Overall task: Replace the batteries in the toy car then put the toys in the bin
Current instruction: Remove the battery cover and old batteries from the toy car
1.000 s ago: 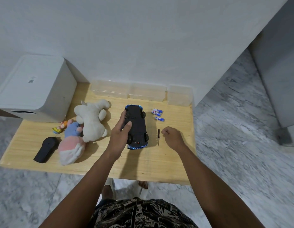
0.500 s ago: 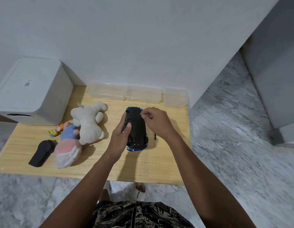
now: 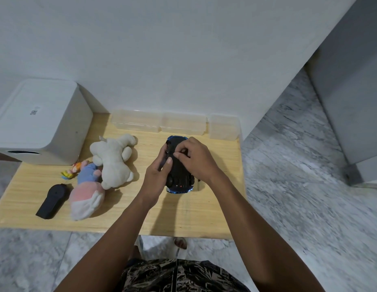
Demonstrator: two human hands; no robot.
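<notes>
The blue toy car point(image 3: 179, 178) lies upside down on the wooden table point(image 3: 183, 216), black underside up. My left hand point(image 3: 157, 175) grips its left side, thumb on the underside. My right hand point(image 3: 194, 159) rests over the middle of the underside with fingers curled, fingertips pinched together against the car; what they pinch is hidden. A thin dark screwdriver point(image 3: 198, 182) peeks out on the table by my right wrist. The batteries are hidden behind my right hand.
A white plush point(image 3: 113, 159), a pink-and-blue plush point(image 3: 86, 192), a small colourful figure point(image 3: 69, 171) and a black remote point(image 3: 53, 197) lie to the left. A white bin point(image 3: 40, 123) stands at the back left. Clear plastic containers point(image 3: 175, 123) line the wall.
My right hand left the screwdriver on the table, moved up and left to the car, and now sits over its underside. My left hand kept its grip on the car.
</notes>
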